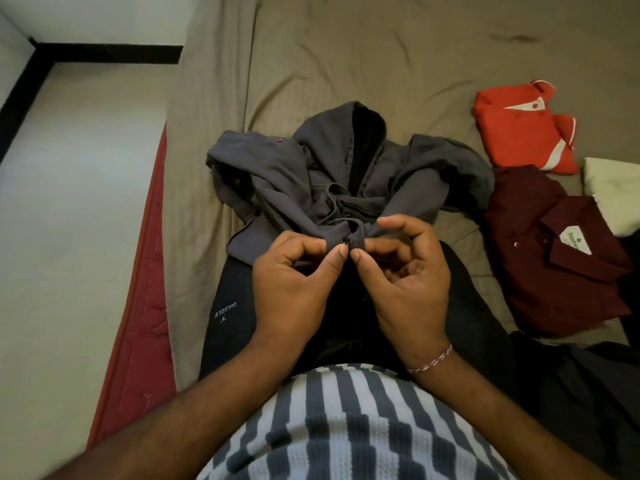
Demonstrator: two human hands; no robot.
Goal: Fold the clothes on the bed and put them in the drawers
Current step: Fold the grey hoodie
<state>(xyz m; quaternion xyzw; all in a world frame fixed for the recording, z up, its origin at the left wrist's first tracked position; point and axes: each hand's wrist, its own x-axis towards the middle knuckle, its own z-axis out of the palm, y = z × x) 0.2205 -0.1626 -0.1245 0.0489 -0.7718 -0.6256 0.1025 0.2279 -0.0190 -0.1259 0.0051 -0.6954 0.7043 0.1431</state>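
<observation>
A grey button-up shirt [311,168] lies rumpled on the bed in front of me, its near edge drawn up to my hands. My left hand [294,282] pinches the shirt's placket between thumb and forefinger, just left of a small dark button [349,241]. From the other side, my right hand [408,275] pinches the same edge, thumb tip against the cloth. The two thumbs almost touch. A folded red polo shirt [519,129] and a folded maroon shirt [554,251] with a white label lie to the right on the bed.
The brown bedsheet [381,64] covers the bed, with a red mattress edge [145,306] at the left and pale floor beyond it. A white pillow [613,192] sits at the far right. Dark cloth [588,393] lies at my right side.
</observation>
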